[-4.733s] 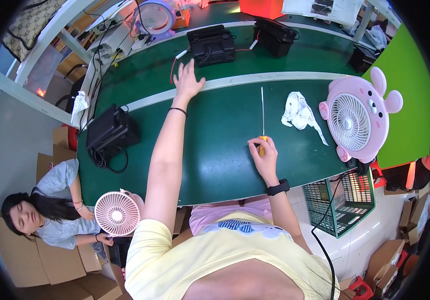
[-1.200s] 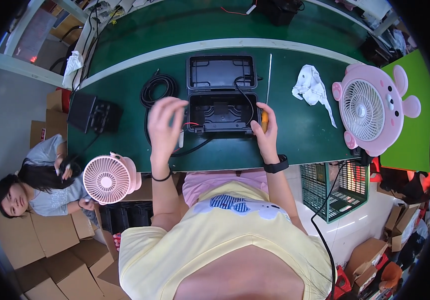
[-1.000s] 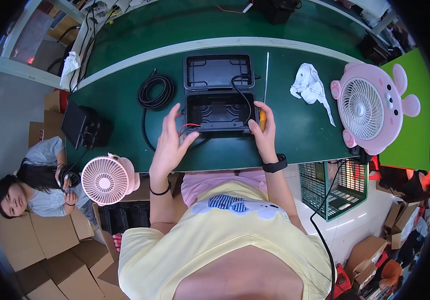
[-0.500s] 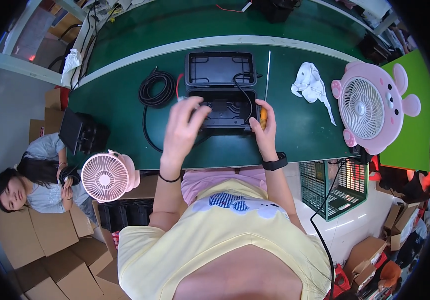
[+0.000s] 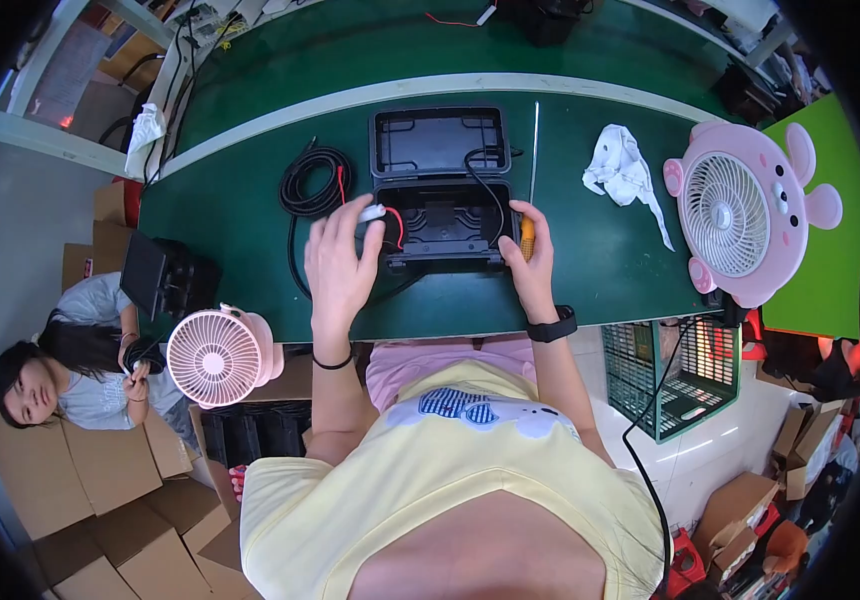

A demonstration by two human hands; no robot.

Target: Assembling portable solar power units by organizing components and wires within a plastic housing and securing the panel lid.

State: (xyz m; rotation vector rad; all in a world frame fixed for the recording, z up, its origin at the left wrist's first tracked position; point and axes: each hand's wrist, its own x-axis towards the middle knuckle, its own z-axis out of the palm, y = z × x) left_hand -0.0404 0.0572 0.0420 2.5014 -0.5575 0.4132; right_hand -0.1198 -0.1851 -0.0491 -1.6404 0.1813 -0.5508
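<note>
The left hand [image 5: 343, 262] pinches a white tube [image 5: 373, 212] between thumb and fingers, just beyond the near left corner of the open box [image 5: 450, 246]. The tube's long axis runs roughly left to right, its inner end toward the box — a red wire [image 5: 401, 229] curves from there into the cavity. Of the 2 hands, the left is clearly nearer the tube. The box sits mid-table [image 5: 590, 285], its long side crosswise, its lid [image 5: 438, 142] thrown back on the far side. The right hand [image 5: 532, 250] is closed round a screwdriver [image 5: 527, 236], shaft pointing away, at the box's right wall.
</note>
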